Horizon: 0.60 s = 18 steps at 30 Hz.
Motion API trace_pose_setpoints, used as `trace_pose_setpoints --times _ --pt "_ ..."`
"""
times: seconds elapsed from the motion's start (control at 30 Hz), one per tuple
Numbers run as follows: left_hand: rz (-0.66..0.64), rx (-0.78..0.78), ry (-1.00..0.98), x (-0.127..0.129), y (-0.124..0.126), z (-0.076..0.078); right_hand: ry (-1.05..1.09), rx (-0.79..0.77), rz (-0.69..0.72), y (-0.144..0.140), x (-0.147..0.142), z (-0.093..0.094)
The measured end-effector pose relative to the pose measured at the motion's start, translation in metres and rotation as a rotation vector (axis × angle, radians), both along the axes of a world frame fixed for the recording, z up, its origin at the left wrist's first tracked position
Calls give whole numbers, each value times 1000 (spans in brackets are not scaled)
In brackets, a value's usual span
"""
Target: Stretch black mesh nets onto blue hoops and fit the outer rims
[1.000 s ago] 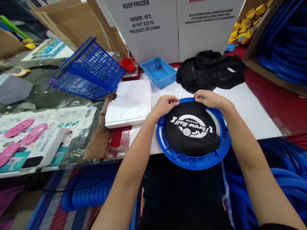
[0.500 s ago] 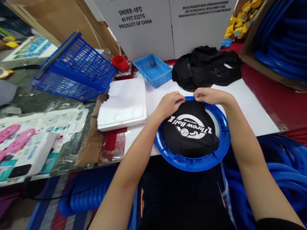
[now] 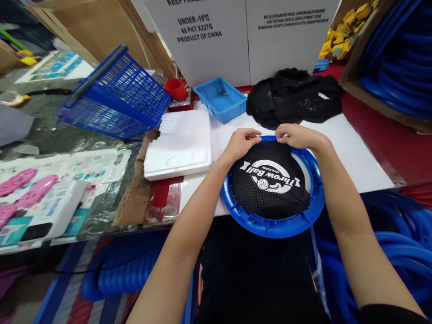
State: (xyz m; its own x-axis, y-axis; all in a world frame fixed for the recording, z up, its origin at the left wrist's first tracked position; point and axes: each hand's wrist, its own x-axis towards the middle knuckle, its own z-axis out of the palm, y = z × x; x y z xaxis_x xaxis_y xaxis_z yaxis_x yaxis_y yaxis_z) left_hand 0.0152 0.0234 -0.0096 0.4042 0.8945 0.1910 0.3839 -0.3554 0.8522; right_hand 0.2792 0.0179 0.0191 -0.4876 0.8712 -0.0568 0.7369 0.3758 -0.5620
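Both hands at the far edge of the blue ring (image 3: 270, 227), which lay on the white board (image 3: 351, 153) with its near part over the board's front edge. Left hand (image 3: 242, 143) pinched shut on the far hem of the black net (image 3: 270, 191), fingertips pressed down at the ring's rim. Right hand (image 3: 294, 136) likewise closed on the net's hem, just beside the left, thumb and fingers holding the fabric against the rim. Net spread across the ring's opening, white printed lettering face up, a strip of white board visible inside the ring on its right.

Beyond the ring, a heap of more black netting (image 3: 293, 96) on the board. Left of that heap, a small blue tray (image 3: 221, 99); contents too small to tell. Further left of the ring, a red cup (image 3: 176, 89), then a blue basket (image 3: 116, 96) tipped on its side, nothing seen inside. Between basket and ring, a white foam lid (image 3: 180, 144) lying flat. Behind the ring, white cartons (image 3: 243, 36) with printed text. Right of the ring, a cardboard box (image 3: 388, 63) filled with blue hoops; behind it, another box (image 3: 344, 31) holding small yellow pieces.
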Motion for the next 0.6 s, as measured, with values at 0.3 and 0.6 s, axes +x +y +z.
trace_pose_setpoints --times 0.3,0.6 --pt "24 23 -4 2 3 -5 79 42 -80 -12 -9 7" --pt "-18 0 -23 0 2 0 237 -2 -61 -11 -20 0"
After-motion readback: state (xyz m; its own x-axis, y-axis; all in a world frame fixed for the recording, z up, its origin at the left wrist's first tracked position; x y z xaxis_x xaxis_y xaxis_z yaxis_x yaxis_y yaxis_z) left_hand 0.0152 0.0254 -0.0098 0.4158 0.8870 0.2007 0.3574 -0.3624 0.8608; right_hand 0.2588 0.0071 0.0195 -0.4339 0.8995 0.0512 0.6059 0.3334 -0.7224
